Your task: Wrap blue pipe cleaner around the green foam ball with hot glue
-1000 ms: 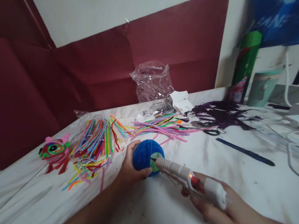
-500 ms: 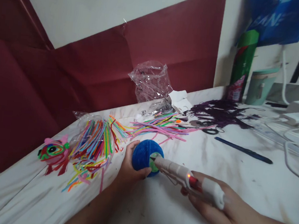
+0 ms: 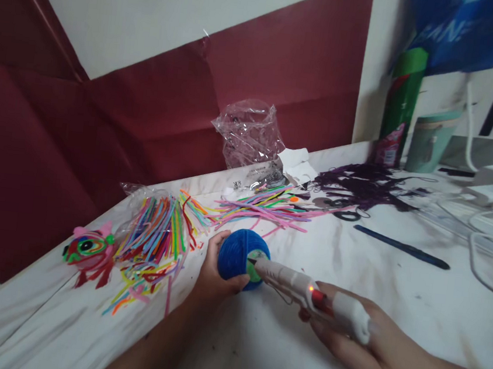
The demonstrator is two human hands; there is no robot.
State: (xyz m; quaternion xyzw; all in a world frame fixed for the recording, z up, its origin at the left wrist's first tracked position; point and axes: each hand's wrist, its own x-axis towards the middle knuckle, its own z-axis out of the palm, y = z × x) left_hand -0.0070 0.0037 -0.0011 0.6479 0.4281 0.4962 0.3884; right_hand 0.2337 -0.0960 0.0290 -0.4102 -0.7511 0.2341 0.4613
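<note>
At lower right, the right hand (image 3: 363,352) is wrapped round a white glue gun (image 3: 287,278), indicator light (image 3: 311,288) lit, so tip is likely hot. Trigger finger mostly hidden; can't tell if it's squeezing. Nozzle (image 3: 254,262) is at the green patch (image 3: 253,274) on the blue ball (image 3: 232,256), out over the worktop (image 3: 281,352); touching or just off, can't tell. Left hand (image 3: 213,281) is clamped round the ball's side, thumb (image 3: 242,282) at the patch edge. Main risk: burn, if the nozzle slips or glue runs toward that thumb. Second: ball is round, so a hard nozzle push could turn it in the grip and smear glue on the blue. Further off, to the left, cut pipe-cleaner bits (image 3: 141,288) lie loose; stray glue strings could catch them. Plastic bag (image 3: 252,132) at the back could warp if the hot tip strays there; low odds.
</note>
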